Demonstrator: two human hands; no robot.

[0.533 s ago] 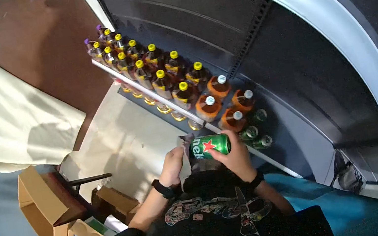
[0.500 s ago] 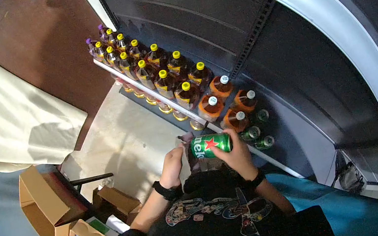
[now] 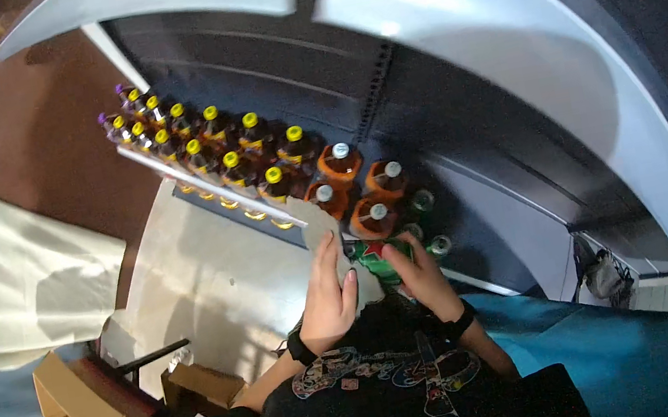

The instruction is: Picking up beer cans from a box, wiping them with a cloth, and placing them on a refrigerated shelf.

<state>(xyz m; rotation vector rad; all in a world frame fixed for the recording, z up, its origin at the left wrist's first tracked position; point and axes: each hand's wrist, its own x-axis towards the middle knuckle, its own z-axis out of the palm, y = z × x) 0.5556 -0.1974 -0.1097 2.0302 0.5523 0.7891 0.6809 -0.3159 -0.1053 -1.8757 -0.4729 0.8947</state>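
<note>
I note the right hand (image 3: 426, 281) grasping a green can (image 3: 376, 267) (red star showing) near the shelf's front rail (image 3: 212, 186). The left hand (image 3: 328, 299), fingers straight, meets a torn grey sheet (image 3: 315, 219); grip undeterminable. Beyond stand white-capped bottles (image 3: 342, 170), then yellow-capped bottles (image 3: 198, 160).

A red star (image 3: 373, 249) on green is noted on the can (image 3: 379, 268) at the right hand (image 3: 425, 280); yellow caps (image 3: 273, 174) are recorded beyond the left hand (image 3: 326, 302).
</note>
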